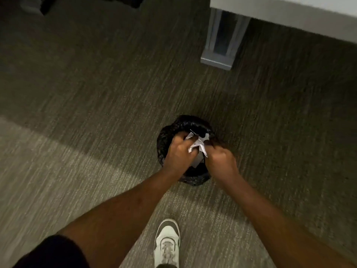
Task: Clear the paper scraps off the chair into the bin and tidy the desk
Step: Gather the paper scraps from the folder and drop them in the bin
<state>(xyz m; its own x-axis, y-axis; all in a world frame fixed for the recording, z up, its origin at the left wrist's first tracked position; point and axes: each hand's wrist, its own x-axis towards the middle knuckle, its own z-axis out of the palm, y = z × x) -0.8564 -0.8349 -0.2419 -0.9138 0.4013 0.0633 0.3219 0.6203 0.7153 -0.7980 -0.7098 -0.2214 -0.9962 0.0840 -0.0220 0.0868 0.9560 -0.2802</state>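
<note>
While both arms reach down together, the left hand [178,150] and the right hand [222,157] meet over the open mouth of the bin [164,144], which stands on the carpet [96,93] and is lined with a black bag. Each grip is clamped on the paper scraps [198,145]: white crumpled pieces bunched between the two hands, with edges poking out above the knuckles and one strip hanging below the grip into the dark interior. Holding the bundle with both hands, directly above the opening, probably keeps loose bits from falling outside the rim. Beyond the grip, at the far edge of the view, a pale bench [289,12] rests on a grey metal leg [222,39]. Nearer than the grip, a white shoe [167,242] is planted on the carpet. No chair is in view. Judged from this, the release into the bin is imminent; the bench remains to be tidied.
</note>
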